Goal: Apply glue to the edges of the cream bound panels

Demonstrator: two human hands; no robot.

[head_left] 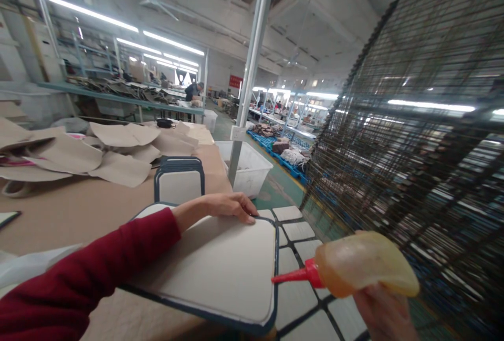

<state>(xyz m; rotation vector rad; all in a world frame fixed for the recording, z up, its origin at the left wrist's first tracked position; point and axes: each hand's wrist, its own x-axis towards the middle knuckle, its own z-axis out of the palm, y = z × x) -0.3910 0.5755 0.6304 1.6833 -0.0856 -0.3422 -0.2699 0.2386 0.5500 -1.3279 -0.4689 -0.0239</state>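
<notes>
A white padded panel with a dark blue edge [220, 267] lies flat on the brown table [79, 209] in front of me. My left hand [232, 207], in a red sleeve, rests on the panel's far edge with its fingers pressed down flat. My right hand [384, 312] grips a yellowish squeeze bottle with a red nozzle [354, 265] at the lower right. The nozzle tip points at the panel's right edge. A stack of similar blue-edged panels [179, 178] stands just behind.
Several more white panels [299, 230] lie on a dark grid surface to the right of the table. A tall wire rack [413, 146] fills the right side. Beige cut pieces [98, 154] pile at the back left. A white bin [246, 165] and metal pole [252, 68] stand beyond the table.
</notes>
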